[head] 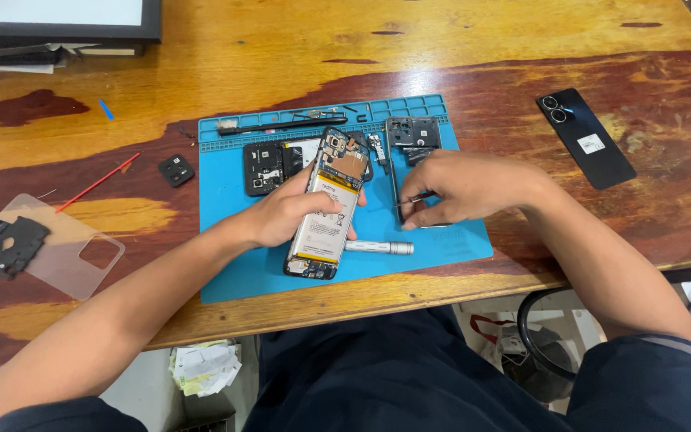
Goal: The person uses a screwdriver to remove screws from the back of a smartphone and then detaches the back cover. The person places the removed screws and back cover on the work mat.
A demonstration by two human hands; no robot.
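Note:
My left hand (285, 212) grips an opened phone (328, 204) with its back off, showing a pale battery and circuit boards, held tilted over the blue work mat (233, 256). My right hand (461, 188) pinches slim metal tweezers (409, 200) just right of the phone, fingertips down near the mat. A silver screwdriver handle (379, 247) lies on the mat below both hands. Black phone parts (264, 166) and a frame piece (412, 132) rest at the mat's far side.
A black phone back cover (587, 138) lies at the right of the wooden table. At the left are a clear case (73, 256) with a black part (11, 244) on it, a red stick (97, 182) and a small camera cover (176, 170). A monitor base (57, 24) stands far left.

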